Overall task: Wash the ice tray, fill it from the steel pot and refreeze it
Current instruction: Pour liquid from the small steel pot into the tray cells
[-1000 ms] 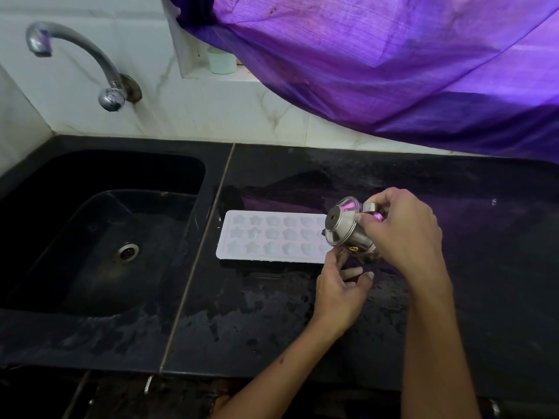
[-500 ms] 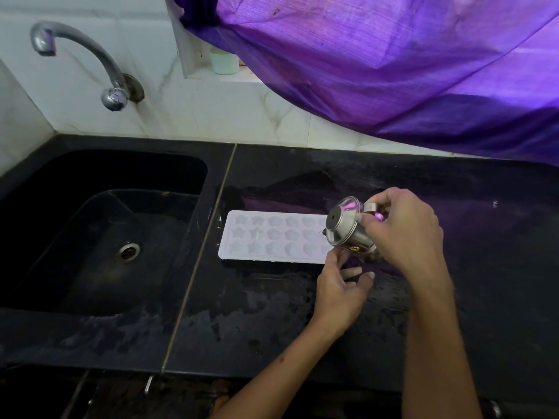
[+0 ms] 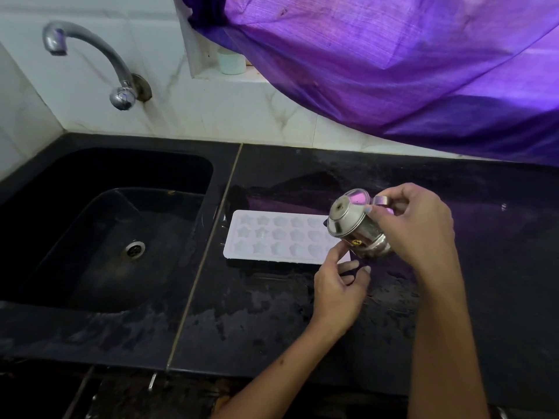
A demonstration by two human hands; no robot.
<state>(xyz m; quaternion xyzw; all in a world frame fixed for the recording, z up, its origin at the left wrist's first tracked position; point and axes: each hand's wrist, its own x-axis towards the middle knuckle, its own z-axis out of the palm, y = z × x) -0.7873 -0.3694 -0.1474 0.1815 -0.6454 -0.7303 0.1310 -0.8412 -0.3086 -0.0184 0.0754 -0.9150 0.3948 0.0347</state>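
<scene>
Right hand [image 3: 417,225] grips the small lidded steel pot [image 3: 355,228] by its handle, forefinger on the lid, pot tipped leftward over the right end of the white plastic ice tray with star-shaped cells [image 3: 278,237]. Left hand [image 3: 338,285] sits just below the pot, fingers loosely spread, forefinger touching the tray's near right corner. The tray lies flat on the wet black stone worktop [image 3: 272,322], its left end near the black sink [image 3: 99,237]. Bare worktop extends right of the pot and toward the front edge.
</scene>
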